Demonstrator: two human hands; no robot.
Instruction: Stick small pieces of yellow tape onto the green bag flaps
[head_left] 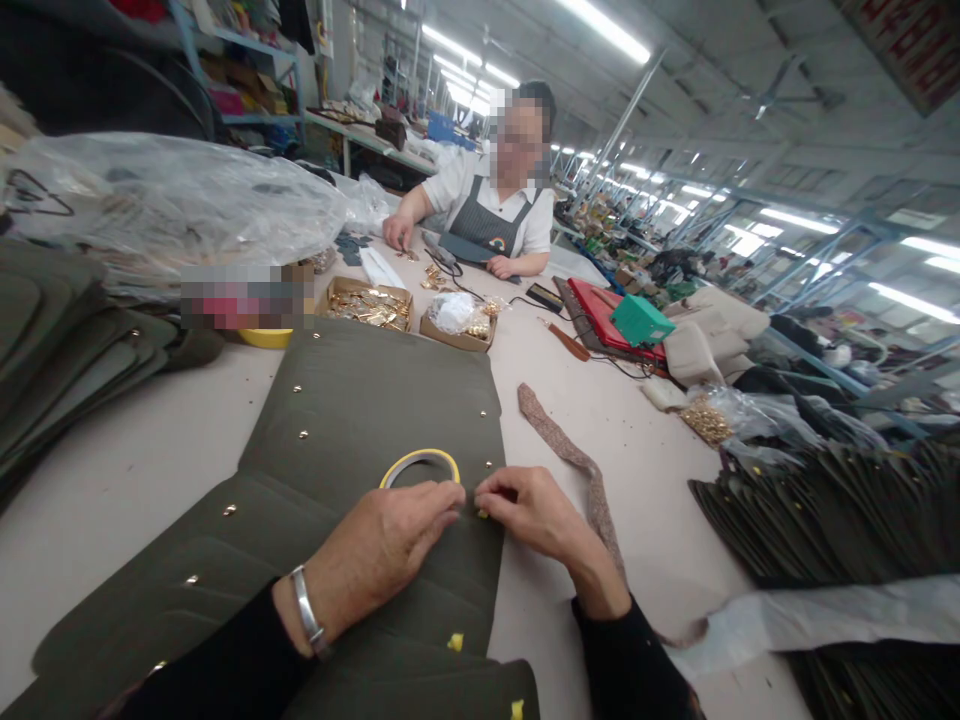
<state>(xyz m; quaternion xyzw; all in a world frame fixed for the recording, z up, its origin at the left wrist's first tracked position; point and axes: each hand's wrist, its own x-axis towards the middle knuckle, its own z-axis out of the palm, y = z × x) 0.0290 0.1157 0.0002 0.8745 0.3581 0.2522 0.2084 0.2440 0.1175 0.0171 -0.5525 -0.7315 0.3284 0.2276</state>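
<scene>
Dark olive panels dotted with small gold metal studs lie overlapped on the table before me. Over them, my left hand, a metal bangle at its wrist, is closed on a roll of yellow tape; its fingers hide the roll's near side. My right hand is pinched at the panel's right edge, close to a gold stud. A small piece of yellow tape shows under its fingertips. Further yellow tape bits stick to the panel edges nearer me.
Across the table sits a person in an apron, handling small parts. Boxes of gold hardware stand beyond the panels. A brown patterned strip lies to the right, beside stacked dark panels. More panels and plastic bags crowd the left.
</scene>
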